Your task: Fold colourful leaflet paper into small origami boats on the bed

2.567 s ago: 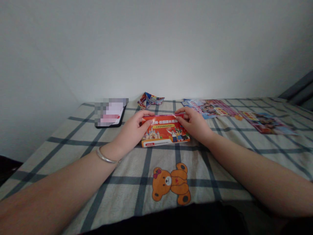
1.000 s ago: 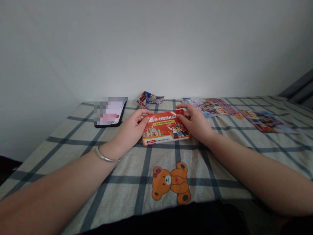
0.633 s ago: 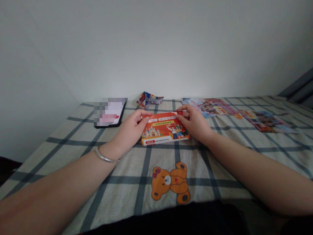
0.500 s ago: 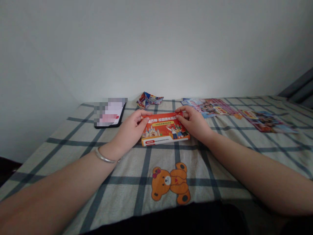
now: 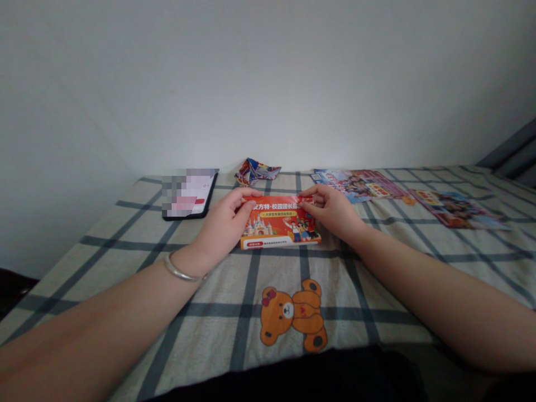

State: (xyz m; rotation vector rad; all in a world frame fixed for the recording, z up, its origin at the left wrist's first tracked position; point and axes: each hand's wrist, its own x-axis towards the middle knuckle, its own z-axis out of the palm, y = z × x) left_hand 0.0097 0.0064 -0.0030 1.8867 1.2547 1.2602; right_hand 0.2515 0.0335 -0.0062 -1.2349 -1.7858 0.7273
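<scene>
A red and orange printed leaflet (image 5: 280, 226) lies flat on the checked bedsheet (image 5: 125, 234) in front of me. My left hand (image 5: 224, 223) pinches its far left corner with thumb and fingers. On the other side, my right hand (image 5: 330, 211) pinches the far right corner. Both hands rest on the sheet at the leaflet's far edge. A silver bangle (image 5: 180, 269) sits on my left wrist.
A black phone (image 5: 189, 195) lies at the back left. A folded paper shape (image 5: 256, 170) sits by the white wall. Two more colourful leaflets (image 5: 360, 183) (image 5: 458, 209) lie at the back right. An orange bear print (image 5: 295, 312) marks the sheet near me.
The leaflet has shifted slightly left and nearer to me. Both hands kept their pinch on its far corners and barely moved.
</scene>
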